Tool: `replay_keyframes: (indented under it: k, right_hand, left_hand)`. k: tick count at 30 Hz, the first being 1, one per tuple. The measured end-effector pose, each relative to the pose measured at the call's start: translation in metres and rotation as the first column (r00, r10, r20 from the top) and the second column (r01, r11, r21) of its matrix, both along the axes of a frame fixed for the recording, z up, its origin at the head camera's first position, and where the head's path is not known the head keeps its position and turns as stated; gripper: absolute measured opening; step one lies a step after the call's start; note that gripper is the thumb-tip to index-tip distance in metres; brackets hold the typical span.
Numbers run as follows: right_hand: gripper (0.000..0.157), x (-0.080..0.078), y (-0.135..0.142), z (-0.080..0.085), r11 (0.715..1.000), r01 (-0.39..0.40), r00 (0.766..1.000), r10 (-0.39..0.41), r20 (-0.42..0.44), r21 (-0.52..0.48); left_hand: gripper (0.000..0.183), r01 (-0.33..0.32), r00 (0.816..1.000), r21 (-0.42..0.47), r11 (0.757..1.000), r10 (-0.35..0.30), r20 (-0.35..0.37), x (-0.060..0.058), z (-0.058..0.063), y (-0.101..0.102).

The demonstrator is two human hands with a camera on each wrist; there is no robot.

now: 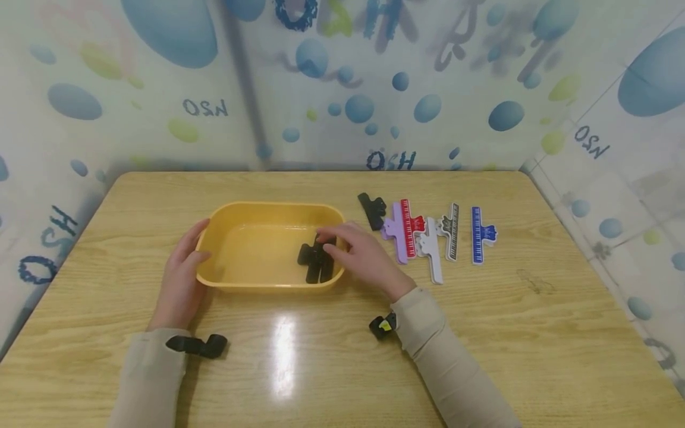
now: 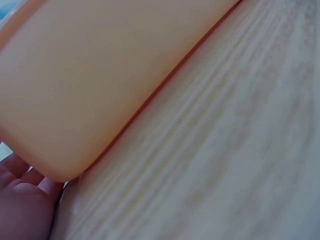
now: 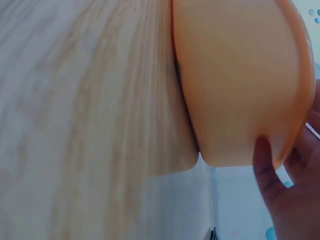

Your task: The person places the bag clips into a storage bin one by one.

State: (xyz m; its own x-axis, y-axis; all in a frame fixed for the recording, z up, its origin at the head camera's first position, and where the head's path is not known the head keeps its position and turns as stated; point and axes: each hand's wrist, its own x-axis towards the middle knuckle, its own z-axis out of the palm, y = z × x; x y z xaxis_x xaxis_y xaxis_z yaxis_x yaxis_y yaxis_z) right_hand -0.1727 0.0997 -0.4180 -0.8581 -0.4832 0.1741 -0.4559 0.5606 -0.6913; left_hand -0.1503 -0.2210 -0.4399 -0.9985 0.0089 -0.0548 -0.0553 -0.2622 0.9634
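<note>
In the head view a yellow plastic basin point(image 1: 251, 287) stands on the wooden table. My left hand point(image 1: 182, 276) grips its left end, thumb over the rim and fingers along the outside; the left wrist view shows those fingers point(image 2: 27, 177) at the basin's corner. My right hand point(image 1: 366, 255) reaches over the right rim, thumb and forefinger pinching a black clip point(image 1: 326, 270) low inside the basin. Beside that lies another black clip point(image 1: 306, 254). The right hand partly hides both. In the right wrist view the thumb point(image 3: 263, 160) overlaps the basin's outer wall point(image 3: 235, 85).
Right of the basin lie several clips: a black clip point(image 1: 371, 211), a purple clip point(image 1: 397, 232), a red clip point(image 1: 408, 229), a white clip point(image 1: 432, 252), a grey clip point(image 1: 452, 232) and a blue clip point(image 1: 477, 235). A patterned wall covering point(image 1: 332, 137) rises behind the table.
</note>
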Motion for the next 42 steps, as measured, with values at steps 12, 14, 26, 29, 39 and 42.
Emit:
replay_keyframes:
  k: [12,14,26,29,39,42]
  right_hand:
    - [0.028,-0.003,0.006,0.003,0.957,0.202,0.979,-0.196,0.048,-0.209]
    - [0.028,-0.003,0.008,0.003,0.951,0.219,0.976,-0.213,0.051,-0.218]
    - [0.028,-0.01,0.02,0.0,0.933,0.306,0.952,-0.304,0.041,-0.192]
    - [0.029,-0.013,0.026,-0.001,0.926,0.321,0.946,-0.323,0.027,-0.198]
    - [0.026,-0.017,0.046,-0.004,0.9,0.39,0.92,-0.388,0.052,-0.197]
    - [0.027,-0.018,0.051,-0.005,0.895,0.409,0.912,-0.404,0.063,-0.18]
  left_hand:
    - [0.049,-0.003,1.0,0.005,1.0,0.003,0.002,0.0,0.002,0.0]
    - [0.049,0.0,1.0,0.004,1.0,0.0,0.005,0.0,0.002,0.0]
    - [0.049,-0.001,1.0,-0.017,1.0,0.001,0.021,0.0,0.002,0.0]
    - [0.048,0.0,1.0,-0.023,1.0,0.001,0.026,0.0,0.002,0.0]
    - [0.048,0.004,1.0,-0.017,1.0,-0.004,0.02,0.002,0.001,0.001]
    - [0.048,0.01,1.0,-0.012,1.0,-0.01,0.016,0.002,0.002,0.001]
